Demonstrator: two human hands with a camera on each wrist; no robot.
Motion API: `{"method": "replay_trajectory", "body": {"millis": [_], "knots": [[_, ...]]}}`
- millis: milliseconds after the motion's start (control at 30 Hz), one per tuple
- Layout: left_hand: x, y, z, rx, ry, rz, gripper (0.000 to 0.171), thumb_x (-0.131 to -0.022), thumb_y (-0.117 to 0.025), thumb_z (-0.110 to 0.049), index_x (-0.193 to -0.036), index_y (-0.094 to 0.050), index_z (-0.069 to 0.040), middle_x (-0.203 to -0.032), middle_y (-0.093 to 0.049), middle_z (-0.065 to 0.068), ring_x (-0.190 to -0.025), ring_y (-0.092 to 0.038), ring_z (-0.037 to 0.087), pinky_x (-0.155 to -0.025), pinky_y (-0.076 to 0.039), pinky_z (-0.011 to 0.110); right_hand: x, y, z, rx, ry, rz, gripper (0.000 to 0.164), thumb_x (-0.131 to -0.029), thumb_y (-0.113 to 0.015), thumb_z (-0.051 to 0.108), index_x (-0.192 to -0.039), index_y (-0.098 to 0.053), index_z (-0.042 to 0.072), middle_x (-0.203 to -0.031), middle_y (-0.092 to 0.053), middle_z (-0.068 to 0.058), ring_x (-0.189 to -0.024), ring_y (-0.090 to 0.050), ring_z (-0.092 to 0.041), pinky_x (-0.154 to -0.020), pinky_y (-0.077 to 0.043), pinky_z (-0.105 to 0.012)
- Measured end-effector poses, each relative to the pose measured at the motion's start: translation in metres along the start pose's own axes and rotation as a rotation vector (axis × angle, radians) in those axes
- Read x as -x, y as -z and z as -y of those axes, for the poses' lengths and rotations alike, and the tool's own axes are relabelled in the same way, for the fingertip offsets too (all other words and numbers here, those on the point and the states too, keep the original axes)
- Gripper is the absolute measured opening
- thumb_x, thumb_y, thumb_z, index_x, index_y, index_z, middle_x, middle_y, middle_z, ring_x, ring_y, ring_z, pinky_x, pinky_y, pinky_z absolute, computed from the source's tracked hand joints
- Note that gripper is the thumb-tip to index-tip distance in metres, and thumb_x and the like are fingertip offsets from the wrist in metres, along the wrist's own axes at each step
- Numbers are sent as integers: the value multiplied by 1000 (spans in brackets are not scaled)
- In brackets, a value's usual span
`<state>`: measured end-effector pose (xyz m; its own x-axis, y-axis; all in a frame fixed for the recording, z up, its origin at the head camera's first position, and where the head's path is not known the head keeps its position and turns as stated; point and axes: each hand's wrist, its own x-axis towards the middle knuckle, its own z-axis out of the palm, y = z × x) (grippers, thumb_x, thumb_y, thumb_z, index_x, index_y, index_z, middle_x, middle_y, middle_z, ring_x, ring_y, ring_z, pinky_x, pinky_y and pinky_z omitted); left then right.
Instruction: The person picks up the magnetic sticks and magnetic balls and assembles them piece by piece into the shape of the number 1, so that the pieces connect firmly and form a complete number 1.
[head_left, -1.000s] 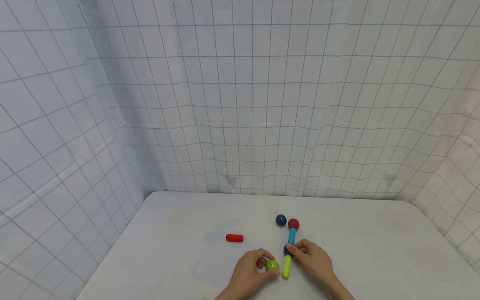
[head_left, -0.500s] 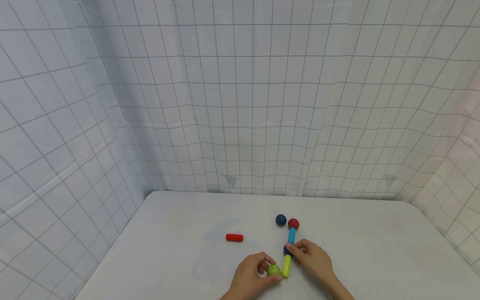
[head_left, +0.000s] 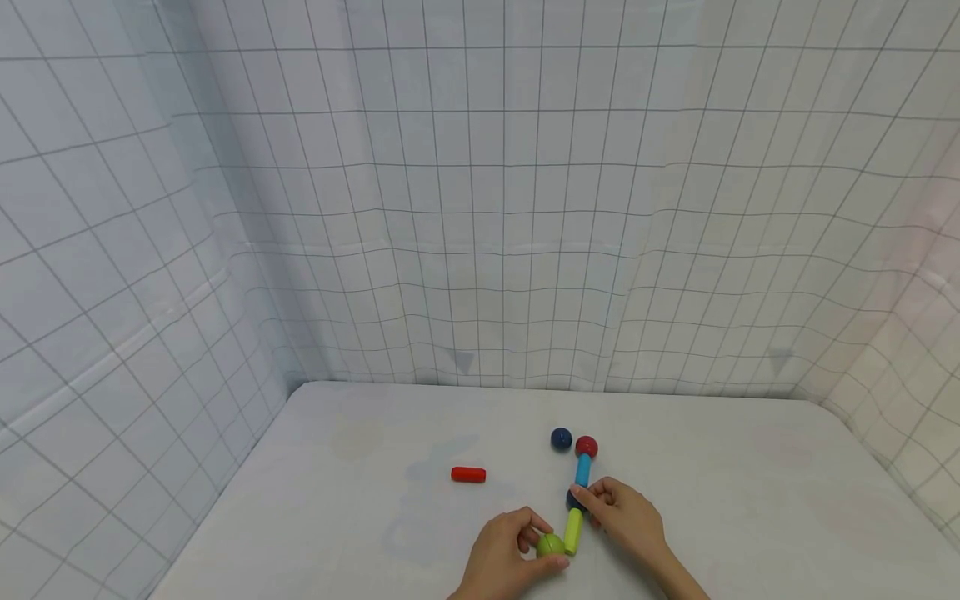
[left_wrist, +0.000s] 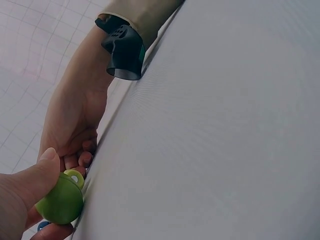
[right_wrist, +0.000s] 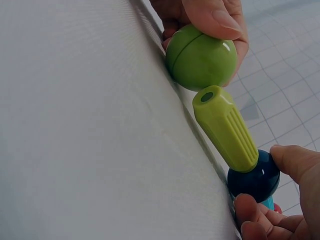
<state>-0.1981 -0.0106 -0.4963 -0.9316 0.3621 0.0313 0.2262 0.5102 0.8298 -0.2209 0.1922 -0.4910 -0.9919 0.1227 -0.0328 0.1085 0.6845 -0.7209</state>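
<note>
My left hand [head_left: 501,552] pinches a green ball [head_left: 551,545] between thumb and fingers, low over the white table. Just right of it lies a ribbed yellow-green rod [right_wrist: 225,129], its holed end facing the ball; I cannot tell whether they touch. The rod's other end meets a dark blue ball [right_wrist: 255,176], which my right hand [head_left: 632,522] grips with thumb and fingertips. Beyond that, a light blue rod [head_left: 582,470] and a red ball [head_left: 587,447] continue the row. In the left wrist view, the green ball [left_wrist: 61,200] partly hides the rod [left_wrist: 75,178].
A loose navy ball [head_left: 561,439] sits left of the red ball. Farther left lies a red rod [head_left: 468,474]. The white table [head_left: 337,500] is bounded by hanging grid-patterned cloth [head_left: 487,208] at the back and sides. A dark camera [left_wrist: 125,52] is on the right wrist.
My left hand has shifted slightly right and toward me with the green ball, bringing it nearer the free end of the yellow-green rod. The right hand stays on the dark blue ball.
</note>
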Motion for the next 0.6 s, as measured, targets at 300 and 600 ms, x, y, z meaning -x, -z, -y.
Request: {"method": "replay_trajectory", "body": {"millis": [300,600], "knots": [[1,-1,-1,-8,11,-3,33,-71,-79,-48,-89,-66,-24,-69,-51,-17,-64,-46,4,-59,-38,25,-1,0,-1,-5,5,-1,41,-85,-61,55,-82,-63,14,-57,-53,6,-54,-45,-12,-51,-30,-26],[4,-3,-1,-6,14,-6,32,-71,-80,-49,-87,-65,-26,-68,-51,-15,-64,-45,5,-59,-36,26,1,1,0,-3,0,-3,41,-85,-62,55,-82,-63,14,-57,-53,6,-54,-45,-12,-51,-29,-26]]}}
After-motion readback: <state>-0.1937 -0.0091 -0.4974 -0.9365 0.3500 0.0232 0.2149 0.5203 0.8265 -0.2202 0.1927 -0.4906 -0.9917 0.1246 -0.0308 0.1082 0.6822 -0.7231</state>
